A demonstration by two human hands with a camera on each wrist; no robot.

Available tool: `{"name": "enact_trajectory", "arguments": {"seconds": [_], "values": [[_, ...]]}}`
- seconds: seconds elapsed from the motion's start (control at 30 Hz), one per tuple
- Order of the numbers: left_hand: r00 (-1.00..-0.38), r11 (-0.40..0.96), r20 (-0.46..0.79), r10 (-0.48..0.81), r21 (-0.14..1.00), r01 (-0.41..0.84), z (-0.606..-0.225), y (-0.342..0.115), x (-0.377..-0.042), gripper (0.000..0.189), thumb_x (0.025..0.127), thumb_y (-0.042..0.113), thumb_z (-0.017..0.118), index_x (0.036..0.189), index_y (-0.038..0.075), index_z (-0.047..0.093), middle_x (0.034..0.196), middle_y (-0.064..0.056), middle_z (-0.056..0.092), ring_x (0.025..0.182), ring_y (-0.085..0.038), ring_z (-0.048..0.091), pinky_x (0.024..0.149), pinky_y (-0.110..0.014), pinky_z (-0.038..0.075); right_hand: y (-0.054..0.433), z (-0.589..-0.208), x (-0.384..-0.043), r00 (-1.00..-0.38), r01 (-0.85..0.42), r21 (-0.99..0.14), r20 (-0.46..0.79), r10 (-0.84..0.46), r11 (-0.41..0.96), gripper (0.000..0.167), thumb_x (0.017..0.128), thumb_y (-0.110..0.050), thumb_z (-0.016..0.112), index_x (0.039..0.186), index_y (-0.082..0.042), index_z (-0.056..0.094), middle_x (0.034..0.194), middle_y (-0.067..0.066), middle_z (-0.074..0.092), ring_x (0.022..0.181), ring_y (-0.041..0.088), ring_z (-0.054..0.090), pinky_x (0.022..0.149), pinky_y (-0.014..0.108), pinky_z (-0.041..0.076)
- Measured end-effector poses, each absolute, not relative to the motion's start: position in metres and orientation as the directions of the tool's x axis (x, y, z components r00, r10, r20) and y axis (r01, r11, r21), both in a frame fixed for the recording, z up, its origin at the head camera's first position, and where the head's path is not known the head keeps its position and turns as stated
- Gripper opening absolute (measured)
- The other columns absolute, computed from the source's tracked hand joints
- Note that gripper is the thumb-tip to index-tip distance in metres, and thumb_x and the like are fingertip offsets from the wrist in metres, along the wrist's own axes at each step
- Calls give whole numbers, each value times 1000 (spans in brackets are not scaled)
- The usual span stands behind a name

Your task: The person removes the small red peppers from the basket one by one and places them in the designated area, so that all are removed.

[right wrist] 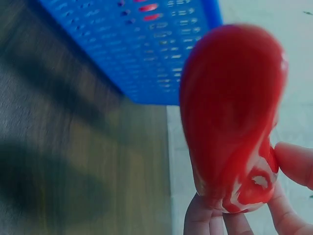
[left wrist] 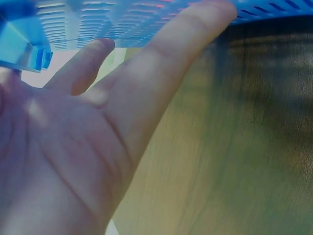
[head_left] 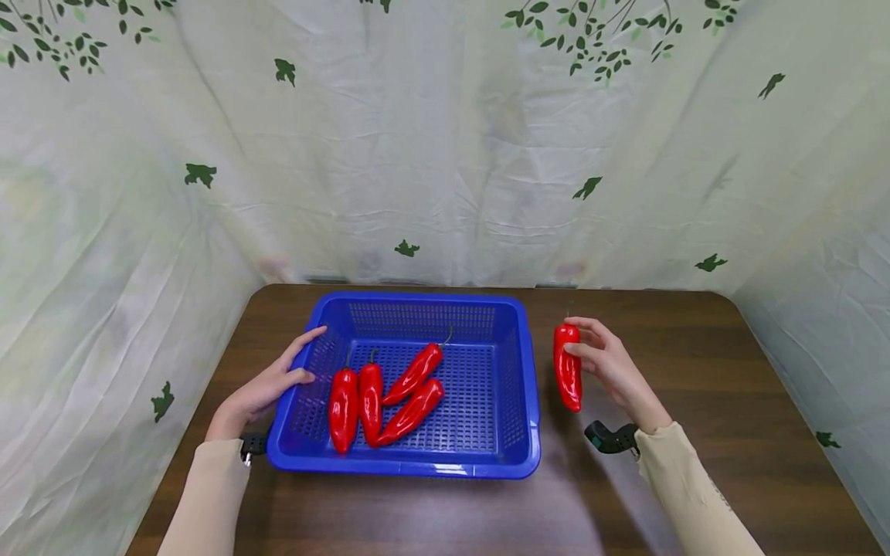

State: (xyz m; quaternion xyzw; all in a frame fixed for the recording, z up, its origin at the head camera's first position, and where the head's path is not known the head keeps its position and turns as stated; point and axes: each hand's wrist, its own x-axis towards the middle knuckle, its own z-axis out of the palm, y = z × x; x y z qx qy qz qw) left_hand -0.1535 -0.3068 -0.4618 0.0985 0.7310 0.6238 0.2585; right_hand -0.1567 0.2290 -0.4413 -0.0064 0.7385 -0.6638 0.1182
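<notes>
Right hand (head_left: pixel 613 369) pinches a red pepper (head_left: pixel 567 374) right of the blue basket (head_left: pixel 464 469), tip nearward, long axis roughly parallel to its side; left hand (head_left: pixel 263 388), fingers outstretched, touches its left rim.

On my right wrist feed I have a glossy red pepper (right wrist: pixel 234 98) large at right, rounded end uppermost, creased end below. Fingers (right wrist: pixel 296 164) grip the creased end, some beneath, one at its right side. Behind, I note a blue slotted basket (right wrist: pixel 122 49), partly overlapped by the pepper; contact I can't judge. Red patches show through its slots. Brown wood-grain surface (right wrist: pixel 142 161) at left, soft shadows across it; pale backdrop (right wrist: pixel 298 98) at right.
</notes>
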Motion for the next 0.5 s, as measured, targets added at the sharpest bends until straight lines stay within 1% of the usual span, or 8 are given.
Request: {"name": "enact_trajectory", "arguments": {"seconds": [0.33,0.5], "values": [[-861,218,-251,442,961,-168,-462,-306,-152,70,97,8,45,153,31,9,151,-29,9,120,-55,41,77,-55,52,234,-454,-159,-970,160,-982,-176,-166,104,52,96,-11,53,142,2,32,136,25,40,97,16,57,81,28,53],[-868,226,-245,432,961,-158,-462,-305,-151,70,97,9,45,153,30,10,151,-29,8,122,-57,36,78,-55,52,236,-465,-162,-971,164,-978,-183,-154,128,50,96,-10,54,141,2,35,134,25,42,95,15,58,82,28,52]]}}
